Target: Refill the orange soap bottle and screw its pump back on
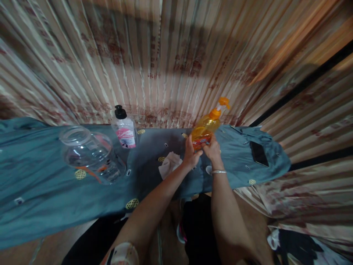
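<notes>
The yellow bottle point(205, 129) sits right of centre over the counter point(151, 141), tilted with its pump toward 1 o'clock; whether its base touches the cloth is hidden. Each grip is wrapped around its lower part, the left hand point(192, 154) at 7 o'clock, the right hand point(213, 150) at 5. From the bottle, a white disc point(209, 170) lies at 6 o'clock beside the right wrist, a crumpled tissue point(169, 167) between 7 and 8, and a phone point(259, 153) near 4. Across a stretch of teal cloth, a clear bottle point(126, 134) stands at 9 o'clock, with a big clear jar point(88, 158) just beyond. The counter is long and narrow, its rounded end just past the phone, its near edge close under the forearms. At 12 o'clock, a patterned curtain point(176, 62) hangs along the far edge; a dark pole point(303, 82) slants at 2, and floor point(52, 239) shows below at 8.
</notes>
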`<state>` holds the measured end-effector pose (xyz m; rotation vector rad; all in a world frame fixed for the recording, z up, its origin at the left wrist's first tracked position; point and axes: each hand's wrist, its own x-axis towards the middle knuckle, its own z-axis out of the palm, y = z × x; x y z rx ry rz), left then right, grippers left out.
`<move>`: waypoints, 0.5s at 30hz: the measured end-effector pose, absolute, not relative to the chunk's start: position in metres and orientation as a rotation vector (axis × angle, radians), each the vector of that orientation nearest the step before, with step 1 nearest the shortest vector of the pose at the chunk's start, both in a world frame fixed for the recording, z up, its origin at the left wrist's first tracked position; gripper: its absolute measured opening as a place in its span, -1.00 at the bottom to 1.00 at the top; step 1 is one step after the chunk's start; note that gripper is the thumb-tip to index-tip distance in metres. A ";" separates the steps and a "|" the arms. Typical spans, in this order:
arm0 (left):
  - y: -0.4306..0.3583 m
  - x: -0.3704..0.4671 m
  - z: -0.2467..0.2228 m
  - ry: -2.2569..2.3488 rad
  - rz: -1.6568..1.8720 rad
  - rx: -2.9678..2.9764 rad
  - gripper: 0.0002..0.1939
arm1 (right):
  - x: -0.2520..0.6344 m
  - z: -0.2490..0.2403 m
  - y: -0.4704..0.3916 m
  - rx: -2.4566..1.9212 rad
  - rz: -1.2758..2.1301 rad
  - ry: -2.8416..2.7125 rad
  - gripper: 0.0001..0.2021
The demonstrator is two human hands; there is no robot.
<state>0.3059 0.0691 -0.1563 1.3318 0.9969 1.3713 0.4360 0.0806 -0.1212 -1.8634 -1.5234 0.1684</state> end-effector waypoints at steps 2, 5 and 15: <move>0.067 0.308 -0.156 0.990 1.350 1.341 -0.53 | 0.435 -0.119 0.081 -1.901 0.176 -1.462 -0.36; 0.064 0.308 -0.156 0.959 1.301 1.351 -0.48 | 0.433 -0.117 0.081 -1.926 0.196 -1.402 -0.34; 0.052 0.286 -0.149 0.866 1.173 1.327 0.08 | 0.427 -0.126 0.078 -1.866 0.290 -1.321 -0.01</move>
